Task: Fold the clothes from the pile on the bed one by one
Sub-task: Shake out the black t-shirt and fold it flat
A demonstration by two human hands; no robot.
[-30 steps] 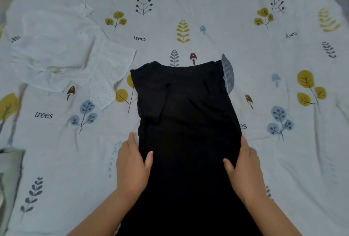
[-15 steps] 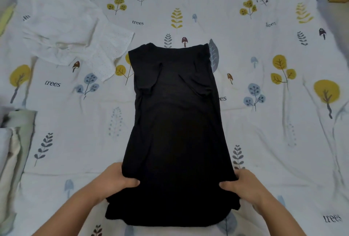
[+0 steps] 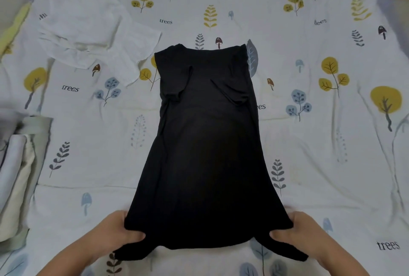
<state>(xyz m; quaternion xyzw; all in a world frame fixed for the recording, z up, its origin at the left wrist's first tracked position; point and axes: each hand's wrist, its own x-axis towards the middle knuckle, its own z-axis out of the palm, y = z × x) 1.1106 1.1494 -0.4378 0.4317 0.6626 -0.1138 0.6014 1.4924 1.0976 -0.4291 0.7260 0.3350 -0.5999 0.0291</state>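
The bed sheet [image 3: 309, 143], white with printed trees and leaves, fills almost the whole view; broad bare stretches of it lie to the right of the middle and between the middle and the left edge. A black garment [image 3: 205, 143] lies flat down the centre, its sleeves folded inward over the chest, its narrow top edge far from the person and its wide hem near. A crumpled white garment [image 3: 88, 32] sits at the upper left, just beside the black one's top left corner but apart from it. A stack of folded pale clothes [image 3: 17, 176] lies at the left edge, well apart from the black garment.

The left hand [image 3: 117, 231] grips the lower left corner of the hem, thumb on top and fingers tucked under the cloth. The right hand [image 3: 296, 229] grips the lower right corner the same way. The hem bunches between them, slightly raised off the sheet.
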